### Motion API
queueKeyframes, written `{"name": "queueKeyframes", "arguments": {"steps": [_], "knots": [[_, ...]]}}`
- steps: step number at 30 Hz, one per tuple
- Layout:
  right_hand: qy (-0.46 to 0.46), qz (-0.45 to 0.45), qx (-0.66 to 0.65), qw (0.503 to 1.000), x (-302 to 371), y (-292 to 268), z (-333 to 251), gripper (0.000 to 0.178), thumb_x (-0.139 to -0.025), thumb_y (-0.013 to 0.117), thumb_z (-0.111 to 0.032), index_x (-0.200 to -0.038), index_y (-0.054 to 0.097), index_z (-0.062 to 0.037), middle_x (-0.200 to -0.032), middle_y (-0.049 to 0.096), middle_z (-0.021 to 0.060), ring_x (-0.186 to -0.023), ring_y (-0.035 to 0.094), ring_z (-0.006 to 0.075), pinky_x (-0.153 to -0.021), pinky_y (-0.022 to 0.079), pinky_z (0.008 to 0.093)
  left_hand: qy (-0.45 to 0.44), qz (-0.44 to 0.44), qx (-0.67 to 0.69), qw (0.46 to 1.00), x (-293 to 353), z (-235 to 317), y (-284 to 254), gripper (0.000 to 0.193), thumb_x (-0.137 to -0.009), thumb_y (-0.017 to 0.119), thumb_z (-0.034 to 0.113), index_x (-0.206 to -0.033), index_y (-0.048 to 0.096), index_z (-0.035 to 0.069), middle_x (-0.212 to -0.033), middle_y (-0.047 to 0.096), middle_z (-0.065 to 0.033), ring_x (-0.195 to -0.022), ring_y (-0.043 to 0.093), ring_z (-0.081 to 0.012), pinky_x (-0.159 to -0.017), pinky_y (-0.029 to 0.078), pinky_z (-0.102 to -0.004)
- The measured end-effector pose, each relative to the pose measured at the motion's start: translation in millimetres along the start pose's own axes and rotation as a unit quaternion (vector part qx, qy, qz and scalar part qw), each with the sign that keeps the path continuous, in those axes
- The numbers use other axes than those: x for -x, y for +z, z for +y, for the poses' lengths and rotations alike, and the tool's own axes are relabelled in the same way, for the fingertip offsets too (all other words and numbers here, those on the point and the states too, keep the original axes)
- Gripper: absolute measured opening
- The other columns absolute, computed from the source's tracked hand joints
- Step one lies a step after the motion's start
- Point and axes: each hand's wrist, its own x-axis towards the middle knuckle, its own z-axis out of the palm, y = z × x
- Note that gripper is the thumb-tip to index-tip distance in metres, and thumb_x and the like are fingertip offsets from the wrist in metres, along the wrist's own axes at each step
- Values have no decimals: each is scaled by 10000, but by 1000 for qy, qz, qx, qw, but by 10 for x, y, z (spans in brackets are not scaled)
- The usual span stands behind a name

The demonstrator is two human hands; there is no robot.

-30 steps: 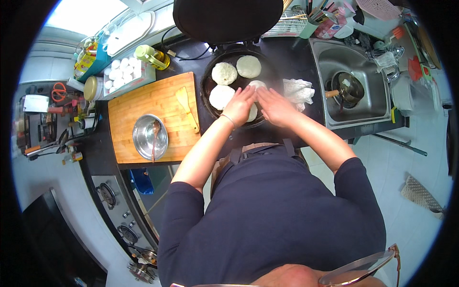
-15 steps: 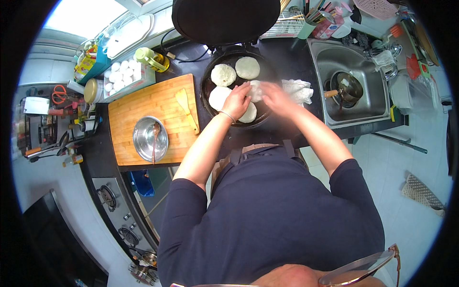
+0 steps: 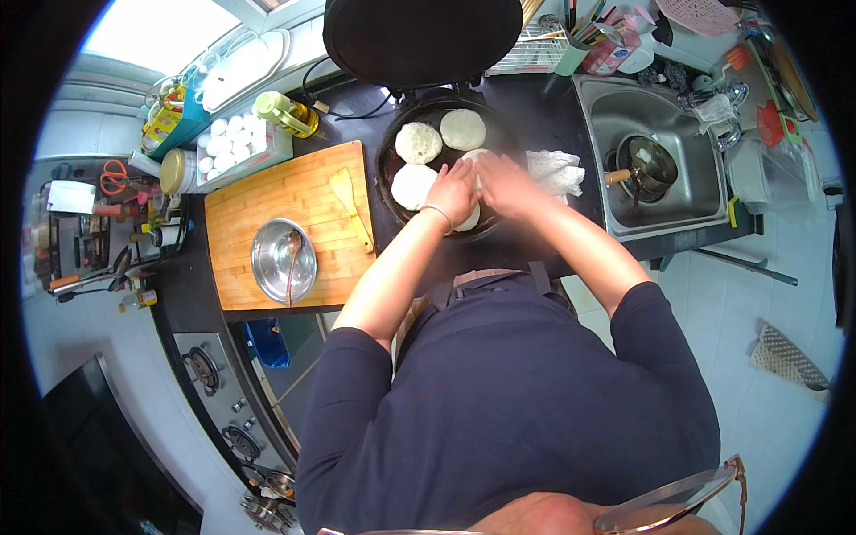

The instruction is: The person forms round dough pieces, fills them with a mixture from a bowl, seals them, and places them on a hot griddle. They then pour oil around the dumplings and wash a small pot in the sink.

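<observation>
Over the pan (image 3: 382, 162), left hand (image 3: 453, 191) and right hand (image 3: 505, 185), fingers extended, grip indeterminable, are partly covering a dough round (image 3: 475, 155), likely soft, tearable, best edge-supported.

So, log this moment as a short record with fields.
Left hand: open, over a pale disc
Right hand: open, blurred, over the same disc
Griddle: round, dark; lid raised
Pale discs: five, two partly hidden by hands
Cutting board: holds spatula, metal bowl with spoon inside
Right of griddle: crumpled white cloth, sink
</observation>
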Motion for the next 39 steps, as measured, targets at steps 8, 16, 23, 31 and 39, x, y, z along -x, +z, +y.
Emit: {"name": "queueKeyframes", "arguments": {"steps": [8,16,23,31,39], "knots": [[-34,-7,-104,994,264,-314,-79,405,-800,514,-146,-1177,513,2,-1285,456,173,-1236,394,285,-1035,302,410,81,31,59,994,182,-89,-199,354,-778,497,-20,-1125,555,20,-1209,522,-162,-1165,466,-328,-989,359,-407],[-25,-50,67,996,409,-146,-246,560,-885,437,-342,-1313,362,11,-1403,317,139,-1322,263,223,-1086,179,400,88,-60,-92,990,172,-63,-82,483,-782,456,24,-1263,426,9,-1344,379,-198,-1265,347,-330,-1041,282,-428],[38,16,-204,978,307,-160,-120,426,-866,477,-225,-1223,464,8,-1315,422,182,-1282,328,276,-1061,242,425,-10,26,125,992,120,-80,-124,401,-788,491,9,-1188,498,28,-1248,480,-196,-1164,449,-361,-989,354,-427],[-36,-25,26,999,335,-72,-227,543,-874,453,-283,-1324,342,0,-1407,315,135,-1324,264,231,-1087,182,408,101,-7,-42,994,207,-142,-96,428,-761,482,14,-1188,494,4,-1258,474,-187,-1179,445,-344,-1010,334,-436],[26,-2,-186,982,247,-135,-58,495,-866,460,-239,-1272,397,36,-1372,358,168,-1300,304,260,-1076,211,415,-17,-37,118,992,84,-47,-239,341,-724,538,16,-1061,565,-31,-1129,552,-210,-1119,481,-368,-942,403,-398]]}}
